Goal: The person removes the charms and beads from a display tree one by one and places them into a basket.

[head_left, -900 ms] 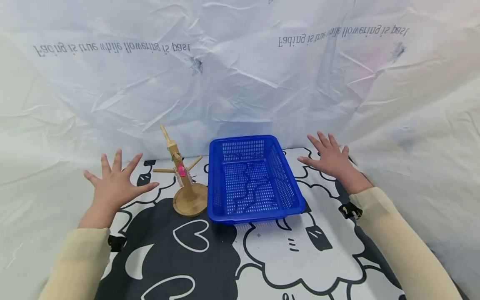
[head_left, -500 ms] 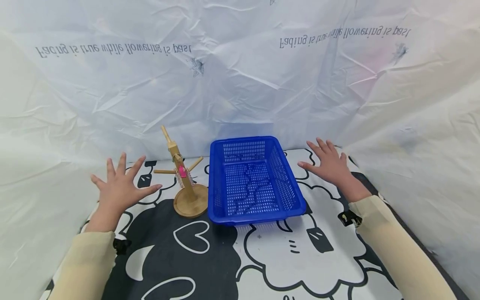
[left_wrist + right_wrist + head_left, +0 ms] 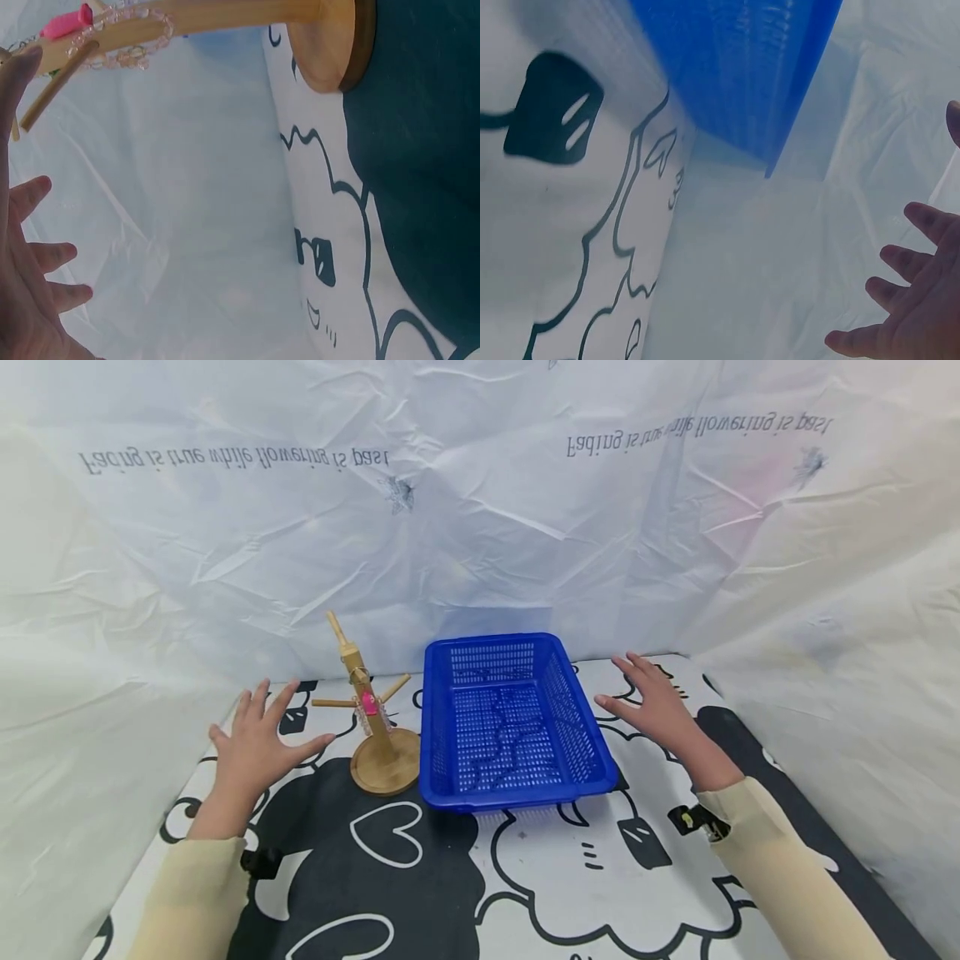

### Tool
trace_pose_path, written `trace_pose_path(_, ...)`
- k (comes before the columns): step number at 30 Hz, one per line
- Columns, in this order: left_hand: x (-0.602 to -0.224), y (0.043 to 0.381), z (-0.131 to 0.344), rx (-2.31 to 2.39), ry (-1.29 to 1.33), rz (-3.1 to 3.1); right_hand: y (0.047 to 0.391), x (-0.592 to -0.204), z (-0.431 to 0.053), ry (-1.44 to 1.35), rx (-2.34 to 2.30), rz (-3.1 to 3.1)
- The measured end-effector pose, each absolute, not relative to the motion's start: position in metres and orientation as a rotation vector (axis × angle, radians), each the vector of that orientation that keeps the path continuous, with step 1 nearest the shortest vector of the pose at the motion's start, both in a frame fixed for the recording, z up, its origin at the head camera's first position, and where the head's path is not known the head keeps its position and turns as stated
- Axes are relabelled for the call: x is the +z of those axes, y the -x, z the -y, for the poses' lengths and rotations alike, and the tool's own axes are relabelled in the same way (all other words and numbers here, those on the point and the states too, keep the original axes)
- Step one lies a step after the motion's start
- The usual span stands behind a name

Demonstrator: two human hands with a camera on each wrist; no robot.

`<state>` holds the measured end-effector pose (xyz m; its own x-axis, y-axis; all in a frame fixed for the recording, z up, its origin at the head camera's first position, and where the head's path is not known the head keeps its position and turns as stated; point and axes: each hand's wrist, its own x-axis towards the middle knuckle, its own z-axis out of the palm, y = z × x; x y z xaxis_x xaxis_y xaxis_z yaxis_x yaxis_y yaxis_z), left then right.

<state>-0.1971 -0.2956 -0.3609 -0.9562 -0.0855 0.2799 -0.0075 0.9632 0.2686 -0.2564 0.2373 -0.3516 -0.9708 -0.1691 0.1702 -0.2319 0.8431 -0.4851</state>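
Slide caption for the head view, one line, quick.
Left hand spread beside a wooden peg stand, right hand spread beside a blue basket, both hands holding nothing.

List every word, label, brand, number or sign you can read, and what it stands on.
"Fading is true while flowering is past": left line on the white sheet, flipped, creased at "Fading".
"Fading is true while flowering is past": right line, same sheet, flipped, creased at "while".
Cut-off marks, sheet top and table cover bottom: unreadable.

basket (image 3: 517, 797): blue | stand (image 3: 380, 743): tan | tablecloth (image 3: 555, 877): black-and-white, cartoon-patterned | sleeves (image 3: 191, 893): cream
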Motion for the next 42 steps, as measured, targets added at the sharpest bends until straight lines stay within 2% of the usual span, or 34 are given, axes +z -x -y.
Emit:
trace_pose_path(18,-0.358,0.187,0.283,-0.761,-0.056,2.832,0.239,-0.331,-0.205,-0.398,1.085,2.863)
trace_pose_path(32,-0.356,0.196,0.272,-1.174,-0.104,2.721,0.245,-0.302,-0.156,-0.585,1.326,2.841)
trace_pose_path(42,-0.365,0.203,0.265,-1.495,-0.201,2.532,0.252,-0.295,-0.112,-0.654,1.46,2.774)
